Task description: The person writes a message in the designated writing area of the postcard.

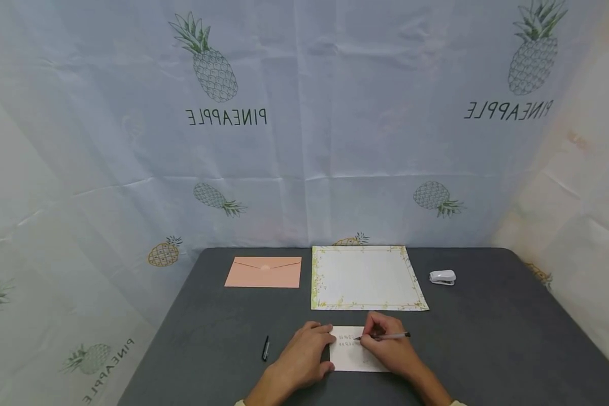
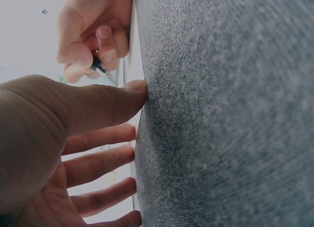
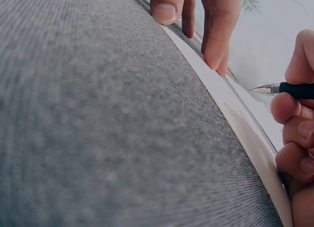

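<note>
A small white card point(image 1: 352, 361) lies on the dark table near its front, with short lines of handwriting in its upper part. My right hand point(image 1: 393, 347) pinches a pen point(image 1: 398, 336) with a dark grip; in the right wrist view the metal tip of the pen point(image 3: 265, 89) shows just above the card. Across the card's left edge, my left hand point(image 1: 304, 354) rests with fingers spread. Seen from the left wrist, its thumb point(image 2: 108, 101) presses on the near edge and its fingers are fairly straight. The right hand covers the card's right side.
A dark pen cap point(image 1: 265, 348) lies left of the left hand. Farther back are a peach envelope point(image 1: 264, 277), a large sheet with a floral border point(image 1: 365, 279) and a small white stapler point(image 1: 442, 277). A pineapple-print curtain point(image 1: 304, 141) hangs behind the table.
</note>
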The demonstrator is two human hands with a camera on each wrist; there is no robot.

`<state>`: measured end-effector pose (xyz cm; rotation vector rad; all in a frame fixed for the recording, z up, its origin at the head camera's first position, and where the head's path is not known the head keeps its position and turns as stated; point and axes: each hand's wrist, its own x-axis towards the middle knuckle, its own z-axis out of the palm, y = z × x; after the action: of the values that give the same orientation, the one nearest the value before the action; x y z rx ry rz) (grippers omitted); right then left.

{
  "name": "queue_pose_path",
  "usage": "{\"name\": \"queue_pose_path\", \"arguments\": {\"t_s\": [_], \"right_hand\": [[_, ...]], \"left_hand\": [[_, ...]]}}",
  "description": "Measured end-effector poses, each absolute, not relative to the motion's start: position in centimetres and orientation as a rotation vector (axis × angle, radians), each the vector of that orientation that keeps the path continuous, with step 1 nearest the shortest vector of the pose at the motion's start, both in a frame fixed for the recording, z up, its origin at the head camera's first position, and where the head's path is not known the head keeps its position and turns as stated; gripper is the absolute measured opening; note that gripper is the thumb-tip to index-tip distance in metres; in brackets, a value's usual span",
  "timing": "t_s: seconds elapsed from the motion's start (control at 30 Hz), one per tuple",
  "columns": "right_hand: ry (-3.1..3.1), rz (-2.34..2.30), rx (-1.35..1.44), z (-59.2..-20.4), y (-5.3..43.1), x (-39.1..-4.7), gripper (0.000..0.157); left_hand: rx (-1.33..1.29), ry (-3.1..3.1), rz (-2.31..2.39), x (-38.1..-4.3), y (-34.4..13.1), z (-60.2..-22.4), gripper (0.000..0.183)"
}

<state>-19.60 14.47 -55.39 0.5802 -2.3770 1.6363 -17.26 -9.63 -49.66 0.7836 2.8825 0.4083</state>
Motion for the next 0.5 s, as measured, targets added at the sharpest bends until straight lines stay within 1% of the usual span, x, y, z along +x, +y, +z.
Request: {"name": "queue_pose_path", "arguments": {"t_s": [0.3,0.5], "right_hand": [[-2.366,1.679,0.571,-55.0,14.4,-19.9,0.034],[-2.336,1.75,0.587,-54.0,14.6,-19.6,0.032]], "left_hand": [[0.819,2.877,0.465,-17.4,-10.0,-49.5,0.049],[0.804,2.875,0.756,-17.0,-11.5,-48.3,0.052]]}}
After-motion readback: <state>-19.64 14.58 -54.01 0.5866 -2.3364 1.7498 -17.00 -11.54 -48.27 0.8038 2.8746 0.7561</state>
